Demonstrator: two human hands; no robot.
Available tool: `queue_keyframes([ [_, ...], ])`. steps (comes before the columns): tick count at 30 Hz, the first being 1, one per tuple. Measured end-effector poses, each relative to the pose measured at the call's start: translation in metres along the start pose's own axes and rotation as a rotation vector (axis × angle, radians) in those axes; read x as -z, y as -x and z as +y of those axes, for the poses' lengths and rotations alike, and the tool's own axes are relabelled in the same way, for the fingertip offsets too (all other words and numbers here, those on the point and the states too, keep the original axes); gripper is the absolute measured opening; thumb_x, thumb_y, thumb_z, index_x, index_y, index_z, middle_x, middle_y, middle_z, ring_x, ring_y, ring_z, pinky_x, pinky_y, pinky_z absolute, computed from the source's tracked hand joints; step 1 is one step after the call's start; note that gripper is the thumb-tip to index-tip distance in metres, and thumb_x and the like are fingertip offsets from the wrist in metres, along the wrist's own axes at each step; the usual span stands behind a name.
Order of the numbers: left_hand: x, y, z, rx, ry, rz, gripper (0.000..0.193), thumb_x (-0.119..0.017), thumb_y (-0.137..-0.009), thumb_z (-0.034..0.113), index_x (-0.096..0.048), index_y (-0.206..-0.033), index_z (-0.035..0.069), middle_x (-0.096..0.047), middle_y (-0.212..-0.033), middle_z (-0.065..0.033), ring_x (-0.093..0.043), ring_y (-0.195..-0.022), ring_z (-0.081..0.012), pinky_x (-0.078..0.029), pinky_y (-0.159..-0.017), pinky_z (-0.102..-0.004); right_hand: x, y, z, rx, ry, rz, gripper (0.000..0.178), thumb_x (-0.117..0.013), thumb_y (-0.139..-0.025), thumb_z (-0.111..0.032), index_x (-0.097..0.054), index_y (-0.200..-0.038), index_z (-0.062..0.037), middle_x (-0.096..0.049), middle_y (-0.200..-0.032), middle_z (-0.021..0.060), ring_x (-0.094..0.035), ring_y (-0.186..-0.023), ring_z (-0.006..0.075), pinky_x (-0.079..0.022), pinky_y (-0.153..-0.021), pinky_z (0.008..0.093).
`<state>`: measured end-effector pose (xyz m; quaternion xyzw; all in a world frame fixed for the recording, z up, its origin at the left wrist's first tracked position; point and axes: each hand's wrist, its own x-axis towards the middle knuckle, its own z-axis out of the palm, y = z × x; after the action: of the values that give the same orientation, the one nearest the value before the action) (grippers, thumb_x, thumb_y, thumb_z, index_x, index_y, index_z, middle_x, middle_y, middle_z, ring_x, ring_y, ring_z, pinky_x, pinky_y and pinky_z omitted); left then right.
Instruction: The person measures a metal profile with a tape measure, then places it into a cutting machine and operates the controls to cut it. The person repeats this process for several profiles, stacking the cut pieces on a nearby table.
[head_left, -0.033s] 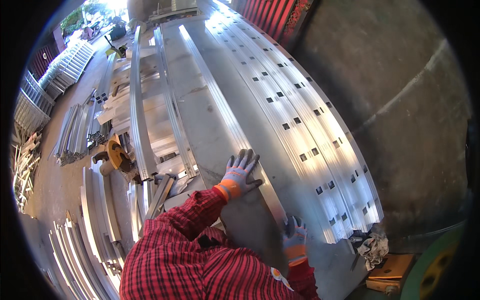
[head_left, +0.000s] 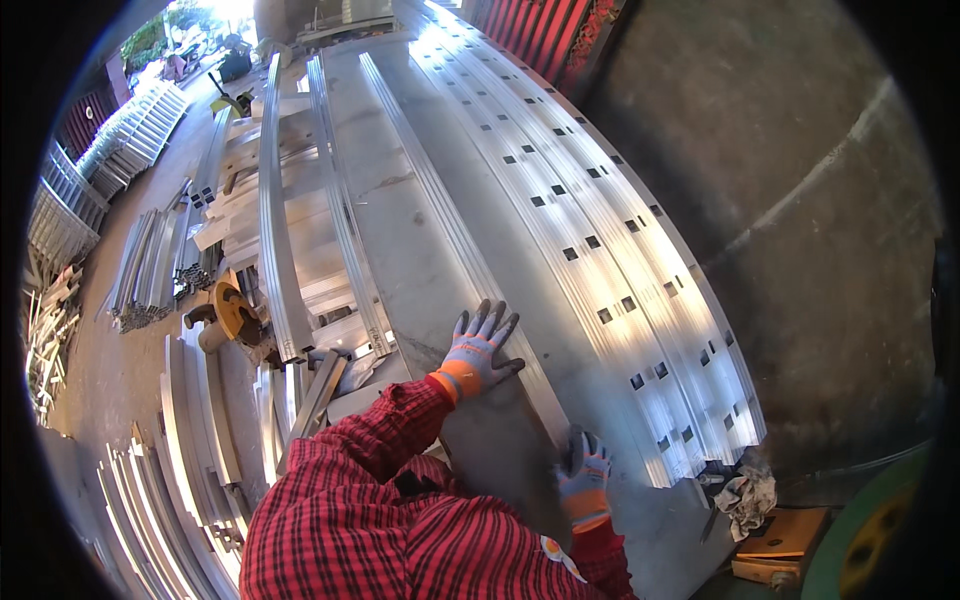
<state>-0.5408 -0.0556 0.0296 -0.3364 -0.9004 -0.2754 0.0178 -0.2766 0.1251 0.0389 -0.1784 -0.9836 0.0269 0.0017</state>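
Long silver aluminium channel profile (head_left: 455,240) runs lengthwise away from the person on the grey steel workbench (head_left: 400,220). Left hand (head_left: 478,350) lies flat, fingers spread, beside its near end; right hand (head_left: 583,468) curls on that end, nearer.

The slotted rails (head_left: 600,240) are bright, glossy metal. The table (head_left: 410,250) looks dull grey and scuffed. Both gloves (head_left: 478,352) are knitted cloth.

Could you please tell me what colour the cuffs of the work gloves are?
Orange, on grey gloves; the head view shows it best on the left hand.
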Motion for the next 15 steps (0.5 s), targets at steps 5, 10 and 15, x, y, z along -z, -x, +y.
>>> queue_keyframes([
  [5,-0.012,-0.01,-0.003,0.205,0.208,0.181,0.081,-0.07,-0.084,0.054,-0.042,-0.149,0.014,-0.035,-0.156,-0.0187,-0.034,-0.143,-0.037,-0.031,-0.114,-0.0489,0.001,-0.018,-0.012,-0.091,-0.079,-0.142,0.086,-0.074,-0.078,-0.048,-0.044,-0.145,-0.0046,-0.048,-0.14,0.0208,-0.046,-0.129,0.0382,-0.036,-0.108,0.0494],
  [10,-0.011,-0.037,-0.032,0.701,1.124,0.567,0.077,-0.08,-0.081,0.048,-0.049,-0.138,0.006,-0.053,-0.126,-0.017,-0.053,-0.119,-0.0294,-0.047,-0.098,-0.0431,0.036,-0.015,-0.023,-0.029,-0.378,-0.059,0.068,-0.078,-0.076,-0.032,-0.054,-0.133,-0.004,-0.055,-0.125,0.0206,-0.054,-0.114,0.04,-0.045,-0.097,0.0474],
  [15,0.03,-0.06,-0.055,0.752,1.961,0.042,0.036,-0.077,-0.087,0.037,-0.063,-0.103,0.008,-0.066,-0.085,-0.0082,-0.066,-0.075,-0.0255,-0.058,-0.072,-0.0425,0.057,0.0,-0.041,0.034,-0.493,0.06,0.059,-0.078,-0.076,-0.03,-0.059,-0.126,-0.0041,-0.059,-0.115,0.019,-0.056,-0.108,0.0394,-0.047,-0.092,0.0473],
])
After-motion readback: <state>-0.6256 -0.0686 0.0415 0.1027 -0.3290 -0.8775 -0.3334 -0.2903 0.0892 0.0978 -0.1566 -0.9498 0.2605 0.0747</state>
